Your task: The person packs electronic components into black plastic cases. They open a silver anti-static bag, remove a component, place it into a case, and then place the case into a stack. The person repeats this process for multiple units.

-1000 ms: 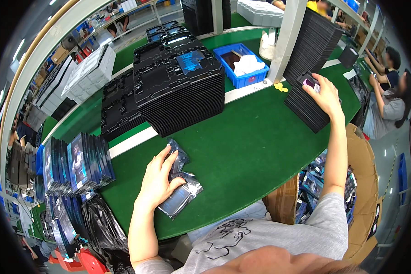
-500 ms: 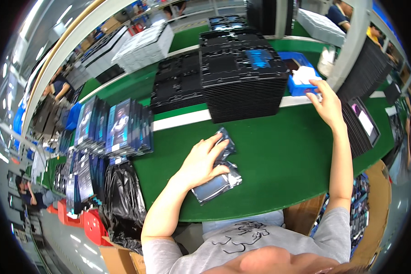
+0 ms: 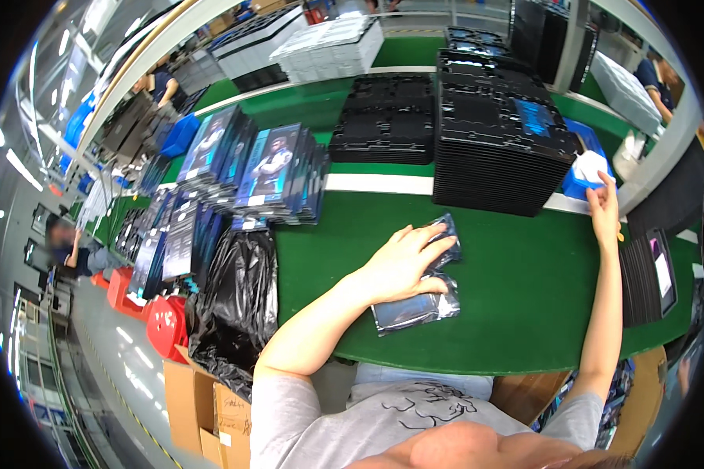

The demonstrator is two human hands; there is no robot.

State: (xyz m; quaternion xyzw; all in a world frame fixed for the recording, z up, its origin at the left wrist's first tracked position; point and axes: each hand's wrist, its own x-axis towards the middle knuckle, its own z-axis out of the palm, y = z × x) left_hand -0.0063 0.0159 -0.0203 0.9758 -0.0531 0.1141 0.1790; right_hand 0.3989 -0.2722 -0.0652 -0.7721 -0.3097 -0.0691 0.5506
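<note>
My left hand [image 3: 405,264] lies palm down with spread fingers on two shiny, clear-silver plastic bags on the green tabletop. The nearer bag [image 3: 403,314] has a dark flat item inside; the farther bag [image 3: 450,242] is mostly under my fingers. Over at the right, my right hand [image 3: 605,211] reaches to a blue bin [image 3: 576,187] that holds white pieces [image 3: 589,166]. Its thumb and forefinger are apart at the edge of the white pieces, and I see nothing held between them.
A tall stack of black trays [image 3: 489,156] stands behind the bags, a lower black stack [image 3: 383,129] beside it. Piles of printed dark-blue boxes [image 3: 278,176] fill the left. A black bag [image 3: 242,273] hangs at the left edge, with more black trays [image 3: 640,281] at right.
The whole view has swung, so the bench sits farther right in the picture. My right hand has drawn its fingers closer together at the bin. My left hand stays on the bags.
</note>
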